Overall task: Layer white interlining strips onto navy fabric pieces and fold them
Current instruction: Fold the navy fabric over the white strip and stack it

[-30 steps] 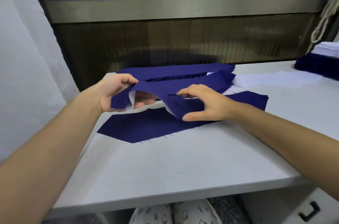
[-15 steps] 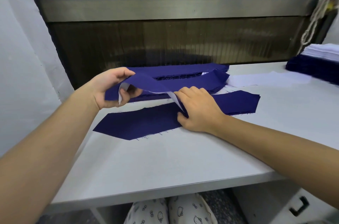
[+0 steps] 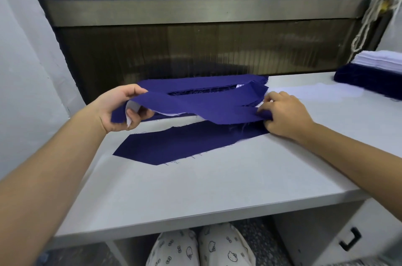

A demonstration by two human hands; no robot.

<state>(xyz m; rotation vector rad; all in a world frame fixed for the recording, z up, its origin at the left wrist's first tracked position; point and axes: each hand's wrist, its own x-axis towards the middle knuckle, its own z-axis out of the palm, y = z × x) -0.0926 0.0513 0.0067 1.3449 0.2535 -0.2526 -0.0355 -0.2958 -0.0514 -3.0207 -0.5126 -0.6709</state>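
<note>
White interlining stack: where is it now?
Head view: white interlining stack sits far right at the back of the table, atop a navy fabric pile, below the hanging cord.

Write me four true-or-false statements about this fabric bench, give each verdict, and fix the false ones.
1. The left hand grips one end of the lifted navy strip. True.
2. The right hand rests empty on the table. False: it pinches the strip's other end.
3. A flat navy piece lies on the table below the lifted strip. True.
4. The far-right stack is entirely navy. False: white layers sit on the navy ones.
</note>
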